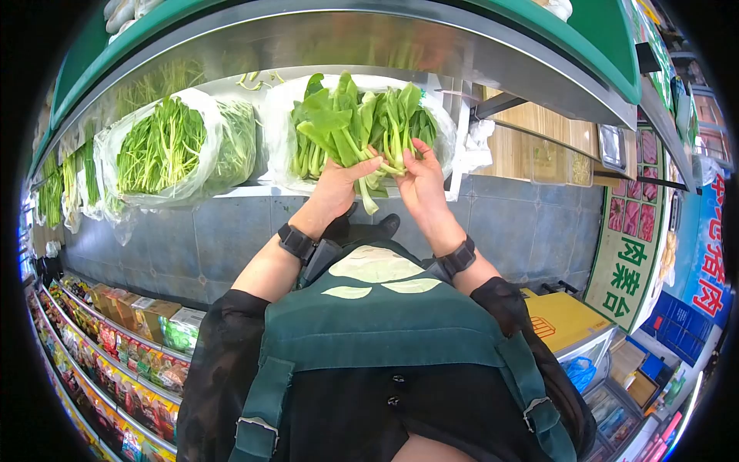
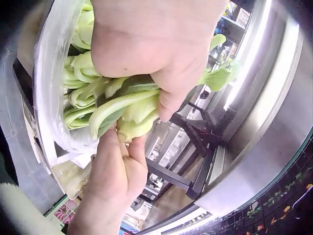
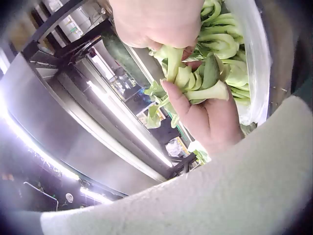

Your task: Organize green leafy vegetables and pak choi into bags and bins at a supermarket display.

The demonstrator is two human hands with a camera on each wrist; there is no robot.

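Note:
Both hands are close together over a plastic-lined heap of bok choy. My left hand holds a bok choy with broad green leaves, thumb across its pale stalks. One stalk bends outward past the left thumb in the right wrist view. My right hand pinches bok choy stalks just beside it, leaves pointing away from me. Seen from the left wrist, the right fingertips are at the pale root end. The right palm hides part of the stalks in the right wrist view.
Left of the heap stands a bag of thin-stemmed greens, with more bundles beyond. A metal shelf edge overhangs the produce. Wooden counter boards lie to the right. Packaged goods fill shelves behind me on the left.

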